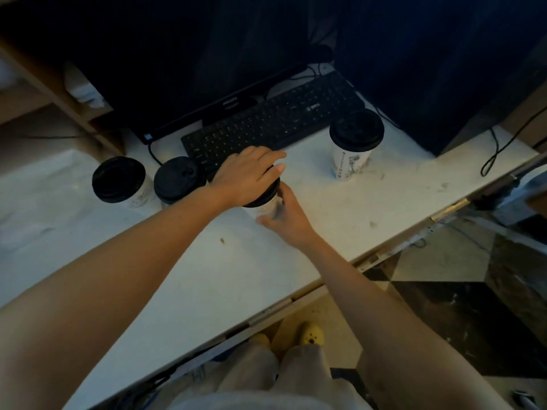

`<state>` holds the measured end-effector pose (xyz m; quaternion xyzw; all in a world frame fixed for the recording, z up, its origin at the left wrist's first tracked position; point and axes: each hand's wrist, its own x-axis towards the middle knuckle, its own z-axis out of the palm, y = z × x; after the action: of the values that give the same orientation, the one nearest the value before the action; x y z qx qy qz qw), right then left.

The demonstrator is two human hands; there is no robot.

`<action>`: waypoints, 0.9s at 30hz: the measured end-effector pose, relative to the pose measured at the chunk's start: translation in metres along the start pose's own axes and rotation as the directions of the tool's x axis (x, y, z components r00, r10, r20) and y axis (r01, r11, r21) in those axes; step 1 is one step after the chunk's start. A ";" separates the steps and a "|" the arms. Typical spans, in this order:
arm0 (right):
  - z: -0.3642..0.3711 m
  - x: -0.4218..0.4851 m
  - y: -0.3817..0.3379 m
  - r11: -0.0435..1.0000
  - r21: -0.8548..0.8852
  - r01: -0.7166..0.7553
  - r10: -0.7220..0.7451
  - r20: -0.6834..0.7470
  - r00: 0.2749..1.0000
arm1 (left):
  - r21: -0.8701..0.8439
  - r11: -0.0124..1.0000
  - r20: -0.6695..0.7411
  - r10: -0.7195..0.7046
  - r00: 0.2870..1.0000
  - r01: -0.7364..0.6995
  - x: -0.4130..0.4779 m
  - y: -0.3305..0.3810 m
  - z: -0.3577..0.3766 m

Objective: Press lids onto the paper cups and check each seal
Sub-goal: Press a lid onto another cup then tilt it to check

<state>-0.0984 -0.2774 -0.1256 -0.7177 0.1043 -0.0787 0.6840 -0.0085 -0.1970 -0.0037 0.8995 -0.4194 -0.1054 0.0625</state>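
- Middle paper cup (pixel 264 209) stands upright on the white desk (pixel 207 267), just in front of the black keyboard (pixel 273 121), near its left end.
- Left hand (pixel 247 176) lies flat on top of the cup's black lid (pixel 268 194), palm down, fingers spread loosely and reaching past the lid's far rim toward the keyboard; most of the lid is hidden under the palm.
- Right hand (pixel 285 217) cups the cup wall from the right-front side, fingers curled partway round it, thumb low near the base; touching, grip strength cannot tell.
- Cup: white paper with faint print, only a strip of wall visible between the hands; lid edge looks level with the rim where it shows, seal cannot be judged.
- Two lidded cups left of the keyboard's front corner: near-left cup (pixel 179 180) just beside the left wrist, far-left cup (pixel 120 182) close beside that one.
- Fourth lidded cup (pixel 355 143) upright at the keyboard's right-front end, well apart from the hands.
- Monitor (pixel 207 84) directly behind the keyboard.
- Bare desk surface in front of the keyboard and to the right of the held cup; desk edge runs diagonally on the near-right side, floor beyond it.
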 end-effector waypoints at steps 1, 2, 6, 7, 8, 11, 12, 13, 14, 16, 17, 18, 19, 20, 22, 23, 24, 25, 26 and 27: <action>-0.007 0.004 -0.003 1.000 0.009 -0.021 0.020 0.065 0.998 | 0.015 0.999 0.016 0.043 0.999 -0.043 0.000 -0.001 -0.001; -0.010 0.007 -0.004 0.999 0.006 -0.035 0.034 0.081 0.996 | 0.021 0.997 0.026 0.069 0.997 -0.070 0.001 0.000 -0.003; 0.011 0.003 -0.006 0.997 -0.079 0.027 -0.040 -0.171 0.984 | -0.021 0.999 -0.012 -0.026 1.000 0.025 0.014 0.002 -0.007; 0.020 0.001 -0.003 0.991 -0.130 0.016 -0.049 -0.253 0.966 | -0.020 0.996 -0.022 -0.083 0.996 0.082 0.017 0.005 -0.005; 0.027 -0.001 0.001 0.986 -0.167 -0.006 -0.046 -0.306 0.951 | 0.021 0.993 -0.027 -0.119 0.992 0.120 0.018 0.008 -0.002; 0.026 0.001 0.004 0.990 -0.141 -0.004 -0.031 -0.245 0.969 | 0.096 0.987 -0.029 -0.126 0.992 0.129 0.019 0.014 0.003; 0.020 0.003 0.003 0.994 -0.104 0.016 -0.034 -0.170 0.985 | 0.084 0.988 -0.033 -0.127 0.991 0.129 0.019 0.013 0.004; 0.013 0.005 0.001 0.997 -0.074 0.031 -0.038 -0.088 0.995 | 0.077 0.989 -0.039 -0.127 0.991 0.129 0.019 0.012 0.004; 0.006 0.008 0.001 0.998 -0.061 0.030 -0.031 -0.017 0.999 | 0.081 0.989 -0.044 -0.124 0.991 0.127 0.019 0.011 0.005; -0.003 0.014 -0.001 0.998 -0.067 0.008 -0.004 0.058 0.998 | 0.096 0.988 -0.053 -0.117 0.992 0.121 0.019 0.012 0.005; -0.005 0.015 -0.002 0.997 -0.074 0.004 0.002 0.079 0.997 | 0.104 0.987 -0.059 -0.116 0.992 0.121 0.019 0.013 0.006; -0.004 0.015 -0.001 0.997 -0.081 -0.005 0.012 0.086 0.996 | 0.111 0.986 -0.067 -0.116 0.991 0.123 0.020 0.013 0.006; -0.003 0.016 -0.001 0.996 -0.085 -0.016 0.024 0.087 0.996 | 0.115 0.985 -0.072 -0.117 0.991 0.125 0.020 0.013 0.006; -0.002 0.016 0.001 0.996 -0.090 -0.024 0.031 0.079 0.996 | 0.118 0.985 -0.071 -0.115 0.991 0.123 0.021 0.013 0.006; 0.002 0.016 -0.001 0.995 -0.099 -0.030 0.034 0.036 0.999 | 0.135 0.986 -0.049 -0.095 0.994 0.101 0.024 0.011 0.003; 0.004 0.015 -0.003 0.994 -0.103 -0.033 0.036 0.020 0.999 | 0.142 0.986 -0.028 -0.083 0.996 0.086 0.026 0.011 0.002; 0.004 0.014 -0.005 0.993 -0.113 -0.043 0.044 0.004 0.999 | 0.143 0.987 -0.004 -0.071 0.997 0.071 0.026 0.011 0.001; 0.005 0.013 -0.008 0.990 -0.129 -0.050 0.050 -0.008 0.999 | 0.139 0.989 0.019 -0.061 0.998 0.057 0.026 0.010 0.001; 0.004 0.011 -0.011 0.987 -0.150 -0.052 0.050 -0.019 0.999 | 0.127 0.991 0.035 -0.052 0.998 0.047 0.024 0.010 0.000; 0.003 0.009 -0.015 0.984 -0.174 -0.044 0.039 -0.030 0.999 | 0.105 0.994 0.042 -0.042 0.998 0.037 0.023 0.010 -0.003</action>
<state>-0.0879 -0.2762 -0.1107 -0.7715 0.1347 -0.0645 0.6184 -0.0010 -0.2204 -0.0022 0.9070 -0.4078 -0.1046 0.0040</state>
